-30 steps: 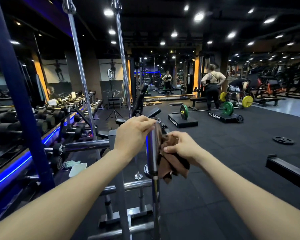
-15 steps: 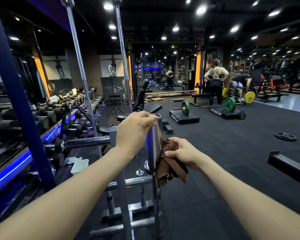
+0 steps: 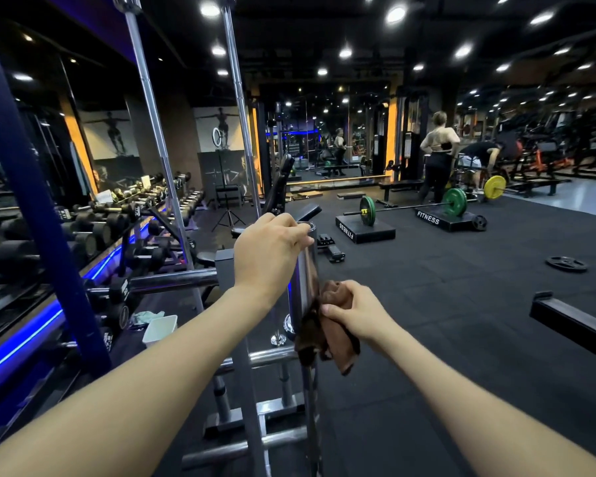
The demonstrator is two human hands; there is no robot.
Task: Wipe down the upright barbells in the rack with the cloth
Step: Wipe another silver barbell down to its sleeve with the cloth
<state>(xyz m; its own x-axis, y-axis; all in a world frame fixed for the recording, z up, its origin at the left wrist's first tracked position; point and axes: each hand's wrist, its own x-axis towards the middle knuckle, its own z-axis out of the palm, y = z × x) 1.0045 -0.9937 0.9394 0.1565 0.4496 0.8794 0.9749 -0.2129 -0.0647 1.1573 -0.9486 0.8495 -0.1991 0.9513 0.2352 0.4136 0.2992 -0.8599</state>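
Holding the top of the nearest upright barbell (image 3: 305, 270), my left hand (image 3: 269, 256) was wrapped around its shiny sleeve in the middle of the frame. My right hand (image 3: 355, 311) was just below and to the right, squeezing a brown cloth (image 3: 334, 335) against the side of the same sleeve. Part of the cloth hung down loose under my fingers.

That barbell stood straight up in the metal rack (image 3: 241, 390) at the bottom middle of the frame. Two more upright barbells stood behind it, one long bar (image 3: 152, 108) leaning toward the upper left and another bar (image 3: 238, 98) rising to the top middle.

A row of dumbbells (image 3: 117, 215) sat on shelves along the left side, with a blue light strip under them. A small white tub (image 3: 159, 330) lay low on the left, near the rack. Far off on the right, a barbell with green plates (image 3: 413, 208) rested on black blocks, and a person (image 3: 437, 156) stood behind it.
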